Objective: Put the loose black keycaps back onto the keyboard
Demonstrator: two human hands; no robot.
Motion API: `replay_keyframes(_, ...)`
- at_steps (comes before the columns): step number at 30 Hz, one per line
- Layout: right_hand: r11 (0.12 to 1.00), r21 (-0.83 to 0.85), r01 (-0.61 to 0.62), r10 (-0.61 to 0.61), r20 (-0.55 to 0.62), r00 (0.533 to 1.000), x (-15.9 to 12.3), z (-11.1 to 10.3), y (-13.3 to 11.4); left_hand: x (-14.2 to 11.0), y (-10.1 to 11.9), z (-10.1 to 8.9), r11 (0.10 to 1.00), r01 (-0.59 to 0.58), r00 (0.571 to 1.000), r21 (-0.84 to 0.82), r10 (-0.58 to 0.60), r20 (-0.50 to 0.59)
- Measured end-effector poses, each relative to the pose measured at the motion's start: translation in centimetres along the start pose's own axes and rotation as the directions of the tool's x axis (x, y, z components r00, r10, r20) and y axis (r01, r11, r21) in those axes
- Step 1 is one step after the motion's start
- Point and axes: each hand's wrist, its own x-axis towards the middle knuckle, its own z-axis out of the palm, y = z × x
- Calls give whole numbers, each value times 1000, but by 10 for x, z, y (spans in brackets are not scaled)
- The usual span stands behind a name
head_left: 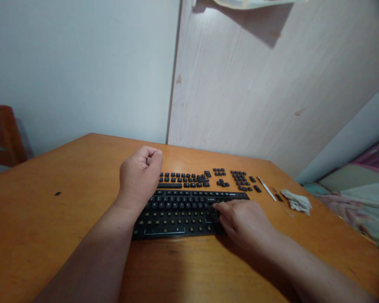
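A black keyboard [172,219] lies on the table in front of me. Its upper rows carry keycaps, while the lower rows show bare key posts and metal wire bars. My left hand [141,170] is a closed fist raised over the keyboard's left end; what it may hold is hidden. My right hand [244,216] rests at the keyboard's right part, fingers drawn together and fingertips touching the right end of the letter rows. Anything pinched there is too hidden to name. Behind the keyboard, loose black keycaps [192,179] lie sorted in rows, with a loose space bar [169,185] nearest.
More keycaps [240,178] sit in a block at the back right. Beyond them lie a white pen-like stick [266,188], a small dark piece [278,197] and a crumpled whitish cloth [297,202]. One small black piece [57,194] lies far left. A wooden chair [4,134] stands at left.
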Motion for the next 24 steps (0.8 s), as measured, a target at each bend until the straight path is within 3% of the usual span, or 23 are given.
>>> replay_keyframes(10,998,22,62,-62,0,998,2,11,-8,0,-2,2,1000,-4,1000,11,3,30)
replay_keyframes(24,998,48,45,-45,3,999,3,11,-6,-1,-5,4,999,-25,999,24,24,37)
